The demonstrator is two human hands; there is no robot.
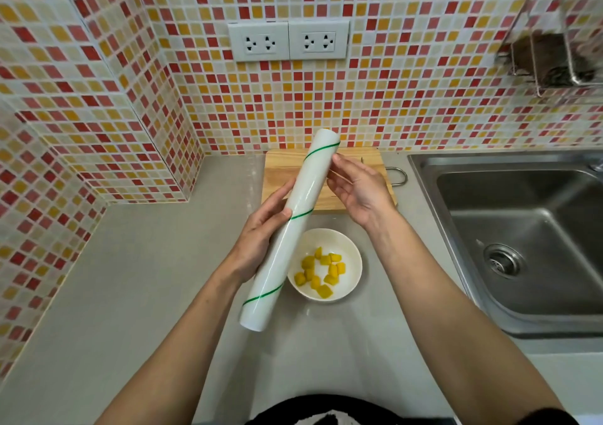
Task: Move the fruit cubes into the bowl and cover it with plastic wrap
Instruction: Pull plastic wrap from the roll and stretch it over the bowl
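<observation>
A white bowl (350, 248) stands on the grey counter with several yellow fruit cubes (321, 273) inside it. Above the bowl's left side I hold a long white roll of plastic wrap (293, 222) with a green spiral stripe, tilted from lower left to upper right. My left hand (261, 235) grips the roll around its middle from the left. My right hand (355, 186) is at the roll's upper part, palm toward it, fingertips touching its right side.
A wooden cutting board (368, 160) lies behind the bowl against the tiled wall. A steel sink (522, 229) sits at the right. Two wall sockets (288, 40) are above the board. A wire rack (554, 56) hangs at upper right.
</observation>
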